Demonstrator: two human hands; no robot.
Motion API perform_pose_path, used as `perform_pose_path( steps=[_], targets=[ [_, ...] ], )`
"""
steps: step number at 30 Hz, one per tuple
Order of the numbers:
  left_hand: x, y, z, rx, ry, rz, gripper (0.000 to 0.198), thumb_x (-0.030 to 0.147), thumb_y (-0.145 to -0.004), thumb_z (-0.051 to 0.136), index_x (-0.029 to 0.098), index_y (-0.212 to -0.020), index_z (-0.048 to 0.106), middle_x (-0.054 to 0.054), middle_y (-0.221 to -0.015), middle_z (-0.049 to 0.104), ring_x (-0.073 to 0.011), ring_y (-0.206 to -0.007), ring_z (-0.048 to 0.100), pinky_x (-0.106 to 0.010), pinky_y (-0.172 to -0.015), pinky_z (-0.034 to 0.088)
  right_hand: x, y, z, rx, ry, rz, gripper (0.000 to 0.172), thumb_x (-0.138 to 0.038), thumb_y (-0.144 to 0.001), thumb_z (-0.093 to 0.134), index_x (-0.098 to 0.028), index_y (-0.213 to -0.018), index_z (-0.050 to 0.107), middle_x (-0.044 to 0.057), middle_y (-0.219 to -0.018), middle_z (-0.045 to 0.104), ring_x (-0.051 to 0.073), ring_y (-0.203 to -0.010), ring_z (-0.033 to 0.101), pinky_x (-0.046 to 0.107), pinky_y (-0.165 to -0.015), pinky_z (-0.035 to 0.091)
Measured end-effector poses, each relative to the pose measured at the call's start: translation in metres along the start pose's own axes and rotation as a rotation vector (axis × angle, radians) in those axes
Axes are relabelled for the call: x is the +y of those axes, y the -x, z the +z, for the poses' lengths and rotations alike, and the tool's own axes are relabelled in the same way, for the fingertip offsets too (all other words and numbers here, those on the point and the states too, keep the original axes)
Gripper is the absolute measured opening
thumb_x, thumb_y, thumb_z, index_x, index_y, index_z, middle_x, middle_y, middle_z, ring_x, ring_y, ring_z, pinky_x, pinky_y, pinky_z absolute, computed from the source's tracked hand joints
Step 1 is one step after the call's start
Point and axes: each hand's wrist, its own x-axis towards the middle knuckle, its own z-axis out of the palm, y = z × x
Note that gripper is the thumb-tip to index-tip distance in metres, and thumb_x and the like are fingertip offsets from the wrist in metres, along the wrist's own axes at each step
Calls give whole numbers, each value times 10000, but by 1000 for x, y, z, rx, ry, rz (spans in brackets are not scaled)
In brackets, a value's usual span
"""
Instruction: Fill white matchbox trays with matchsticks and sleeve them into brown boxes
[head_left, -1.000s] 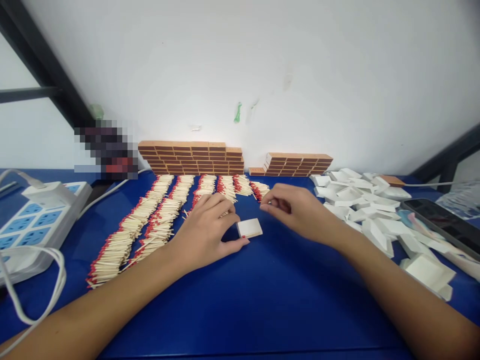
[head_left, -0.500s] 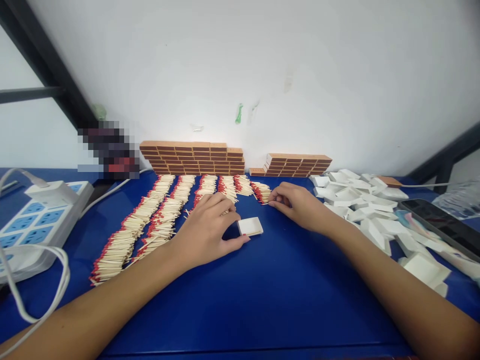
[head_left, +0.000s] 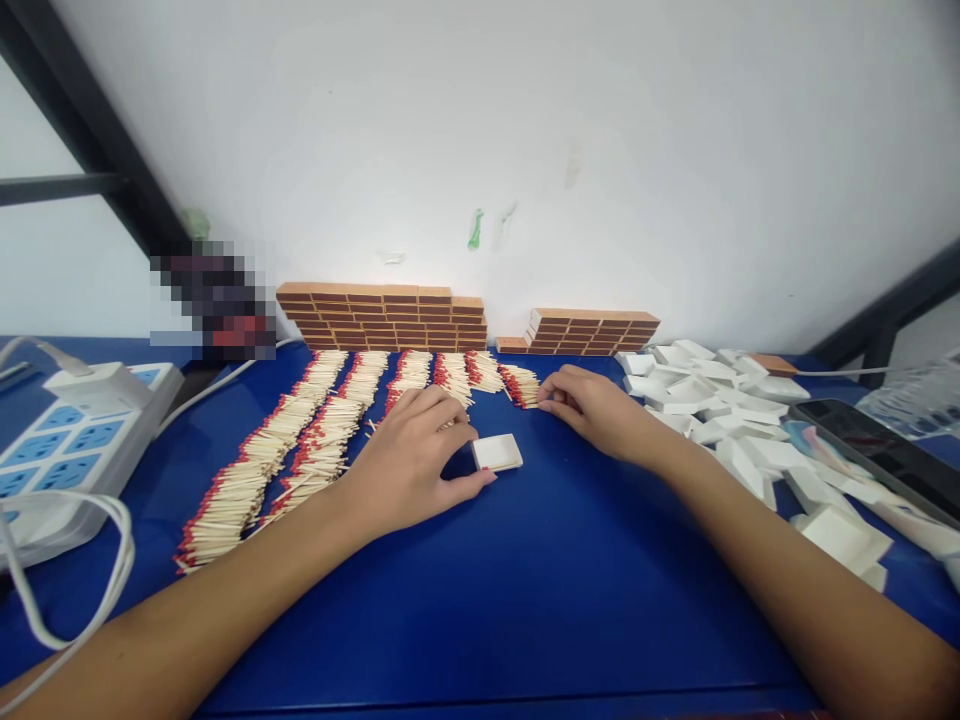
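My left hand (head_left: 409,460) rests on the blue table (head_left: 487,590), thumb and fingers curled round the left side of a small white tray (head_left: 497,452) that lies flat. My right hand (head_left: 592,405) reaches to the near end of the rightmost row of red-tipped matches (head_left: 519,385), its fingertips pinched on them. Several long rows of matches (head_left: 300,440) run back from my left forearm toward the wall.
Stacks of brown matchbox sleeves (head_left: 382,315) and a smaller stack of sleeves (head_left: 592,330) stand against the wall. A heap of white trays (head_left: 720,410) lies at the right, with a black phone (head_left: 877,455) beyond it. A white power strip (head_left: 67,430) with cables sits at the left.
My right hand has moved back and to the right, from just above the white tray to the end of the rightmost match row. My left hand has stayed by the tray.
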Motion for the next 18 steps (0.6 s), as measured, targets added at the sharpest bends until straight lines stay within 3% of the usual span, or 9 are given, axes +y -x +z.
perform_pose_path(
  steps=[7, 18],
  targets=[
    [0, 0, 0, 8, -13, -15, 279, 449, -954, 730, 190, -1058, 730, -82, -1054, 710, -264, -1071, 624, -445, -973, 494, -5, 1, -3, -12, -3, 3, 163, -268, -1014, 511, -209, -903, 614, 79, -965, 618, 208, -799, 594, 345, -737, 470],
    [-1, -1, -1, 38, -73, -36, 271, 427, -950, 735, 177, -1055, 738, -79, -1031, 717, -263, -1035, 619, -447, -957, 492, -20, 7, -1, -38, -84, -68, 193, -280, -1065, 438, -220, -967, 593, 77, -1017, 610, 213, -857, 591, 352, -779, 471]
  ],
)
